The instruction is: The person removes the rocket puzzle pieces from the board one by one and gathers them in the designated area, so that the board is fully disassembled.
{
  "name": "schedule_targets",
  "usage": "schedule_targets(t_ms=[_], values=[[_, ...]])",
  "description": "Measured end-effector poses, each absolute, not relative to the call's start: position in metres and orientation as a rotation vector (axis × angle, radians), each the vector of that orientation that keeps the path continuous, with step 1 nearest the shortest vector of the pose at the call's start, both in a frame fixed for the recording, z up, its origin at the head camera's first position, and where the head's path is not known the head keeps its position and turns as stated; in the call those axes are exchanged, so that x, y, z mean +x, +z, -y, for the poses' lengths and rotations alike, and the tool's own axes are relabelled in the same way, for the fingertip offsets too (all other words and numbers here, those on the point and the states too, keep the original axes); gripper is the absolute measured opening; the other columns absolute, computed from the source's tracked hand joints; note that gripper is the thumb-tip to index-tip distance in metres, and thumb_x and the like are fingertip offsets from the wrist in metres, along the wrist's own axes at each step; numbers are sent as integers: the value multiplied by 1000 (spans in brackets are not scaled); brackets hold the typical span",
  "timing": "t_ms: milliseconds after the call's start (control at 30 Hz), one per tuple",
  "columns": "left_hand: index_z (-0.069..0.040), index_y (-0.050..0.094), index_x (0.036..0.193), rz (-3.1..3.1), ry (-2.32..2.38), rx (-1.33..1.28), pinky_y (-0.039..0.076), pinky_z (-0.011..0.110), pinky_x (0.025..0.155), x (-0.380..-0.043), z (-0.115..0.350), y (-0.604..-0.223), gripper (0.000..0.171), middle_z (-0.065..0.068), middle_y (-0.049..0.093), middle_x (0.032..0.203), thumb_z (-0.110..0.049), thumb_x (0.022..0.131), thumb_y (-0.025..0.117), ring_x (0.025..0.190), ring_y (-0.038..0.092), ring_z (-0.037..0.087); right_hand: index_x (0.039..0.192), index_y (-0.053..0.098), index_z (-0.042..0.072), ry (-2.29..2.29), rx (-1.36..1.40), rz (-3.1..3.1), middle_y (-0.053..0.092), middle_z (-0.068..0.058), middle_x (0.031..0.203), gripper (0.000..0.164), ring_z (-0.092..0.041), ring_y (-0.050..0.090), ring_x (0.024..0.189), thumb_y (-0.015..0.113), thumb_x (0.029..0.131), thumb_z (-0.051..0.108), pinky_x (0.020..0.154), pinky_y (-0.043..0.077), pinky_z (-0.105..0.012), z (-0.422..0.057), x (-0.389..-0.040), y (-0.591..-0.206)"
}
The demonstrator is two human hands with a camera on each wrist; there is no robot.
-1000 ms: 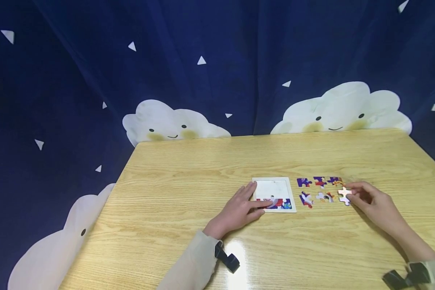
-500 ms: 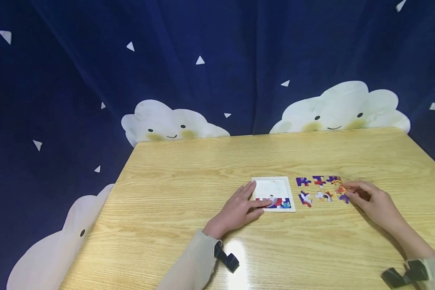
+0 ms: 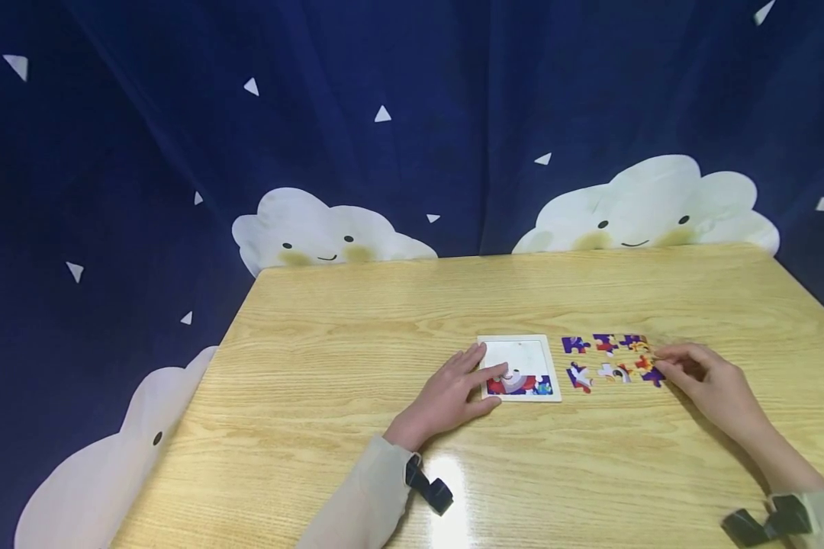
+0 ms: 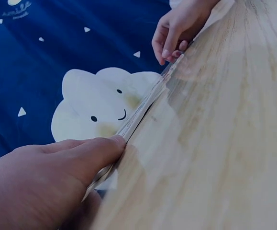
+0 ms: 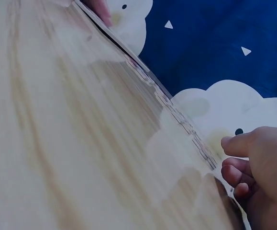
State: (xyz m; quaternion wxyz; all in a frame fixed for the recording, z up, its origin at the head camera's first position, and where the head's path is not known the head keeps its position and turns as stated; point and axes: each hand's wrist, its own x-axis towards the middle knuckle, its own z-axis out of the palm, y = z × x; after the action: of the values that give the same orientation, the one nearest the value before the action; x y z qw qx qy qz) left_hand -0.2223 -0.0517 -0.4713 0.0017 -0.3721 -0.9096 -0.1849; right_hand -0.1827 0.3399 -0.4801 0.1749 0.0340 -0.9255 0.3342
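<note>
My left hand [image 3: 453, 393] rests on the left side of a white-rimmed puzzle tray [image 3: 553, 381]. Its index finger stretches over the tray, and its thumb lies at the lower left corner. Along the tray's bottom runs a strip of fitted picture pieces [image 3: 530, 386]; the area above them is bare white. To the right, my right hand [image 3: 710, 389] has thumb and index fingertips at the right edge of an orange and purple puzzle piece [image 3: 651, 375], pinching it as far as I can see. In the right wrist view, my right hand [image 5: 260, 170] has its other fingers curled.
Several loose puzzle pieces [image 3: 606, 343] lie in two rows between the tray and my right hand. The wooden table [image 3: 357, 328] stretches out around them, and a dark blue curtain [image 3: 419, 137] with white clouds hangs behind its far edge.
The puzzle piece at my right fingertips looked whitish a second ago; now its orange and purple picture shows. My left index finger has lifted off the fitted strip and shifted slightly upward.
</note>
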Motion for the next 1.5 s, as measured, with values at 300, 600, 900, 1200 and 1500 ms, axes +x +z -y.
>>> schedule_targets(t_ms=[300, 600, 900, 1200, 1500], values=[[-10, 50, 143, 2888, -683, -1073, 27, 36, 124, -224, 52, -471, 68, 7, 36, 158, -48, 89, 67, 148, 33, 20, 101, 69, 4, 936, 230, 2531, 55, 22, 83, 16, 15, 46, 70, 72, 86, 1, 58, 40, -5, -311, -184, -476], [-10, 52, 141, 2896, -708, -1035, 30, 37, 122, -225, 52, -473, 68, 6, 38, 157, -50, 88, 68, 147, 35, 20, 99, 69, 6, 947, 358, 2513, 59, 4, 77, 20, 6, 43, 66, 75, 81, -2, 53, 37, -11, -277, -192, -477], [-11, 53, 140, 2896, -736, -1024, 33, 38, 121, -224, 52, -472, 67, 5, 39, 157, -51, 88, 68, 147, 36, 20, 96, 69, 7, 997, 476, 2533, 56, 6, 75, 21, 4, 42, 65, 78, 78, 0, 52, 37, -14, -236, -200, -477], [-12, 54, 139, 2903, -729, -1003, 35, 39, 119, -225, 52, -473, 67, 4, 40, 156, -51, 87, 68, 146, 37, 21, 97, 69, 8, 1144, 614, 2607, 55, 7, 75, 19, 3, 44, 64, 78, 80, 7, 51, 40, -16, -200, -209, -472], [-12, 55, 139, 2885, -738, -1019, 35, 39, 119, -227, 53, -474, 67, 5, 41, 156, -50, 87, 69, 146, 38, 22, 94, 68, 8, 1172, 734, 2684, 57, 6, 76, 16, 3, 45, 66, 77, 82, 8, 53, 43, -16, -178, -212, -466]])
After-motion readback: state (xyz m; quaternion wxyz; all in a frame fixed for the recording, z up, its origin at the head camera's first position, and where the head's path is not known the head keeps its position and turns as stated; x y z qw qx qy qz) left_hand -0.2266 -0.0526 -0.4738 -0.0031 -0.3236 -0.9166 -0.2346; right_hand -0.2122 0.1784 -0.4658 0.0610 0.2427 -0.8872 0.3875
